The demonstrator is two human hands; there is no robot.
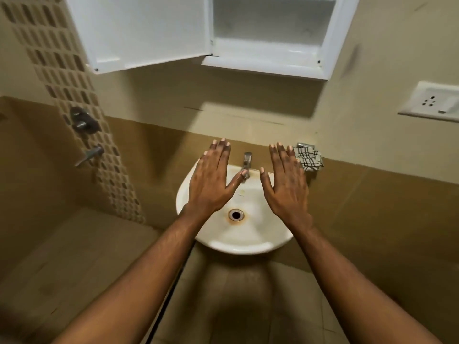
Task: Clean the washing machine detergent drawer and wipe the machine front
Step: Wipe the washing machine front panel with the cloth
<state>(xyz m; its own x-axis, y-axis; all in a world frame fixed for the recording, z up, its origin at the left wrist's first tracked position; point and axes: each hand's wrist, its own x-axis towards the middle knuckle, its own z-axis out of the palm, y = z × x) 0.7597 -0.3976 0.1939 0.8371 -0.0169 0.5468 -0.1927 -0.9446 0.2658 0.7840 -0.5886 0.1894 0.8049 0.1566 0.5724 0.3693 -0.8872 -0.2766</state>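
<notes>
— Where are the hands?
— Both bare forearms reach out over the round white ceramic wash basin (238, 249). The left hand (211, 184) and the right hand (288, 184) are held flat, palms down, fingers straight. Each grip is spread wide and has hold of nothing.
— And past them?
— The rust-ringed metal drain (236, 215) sits in the bowl between the wrists. At the back rim, between the hands, stands the small chrome tap (247, 160). The left thumb tip crosses its spout; I cannot tell whether they touch.
— Anything to wipe with?
— A black-and-white checked cloth (309, 160) is bunched against the wall, just beside the right fingertips. Higher up, the white wall cabinet (270, 65) has its door (139, 33) swung open to the left.
</notes>
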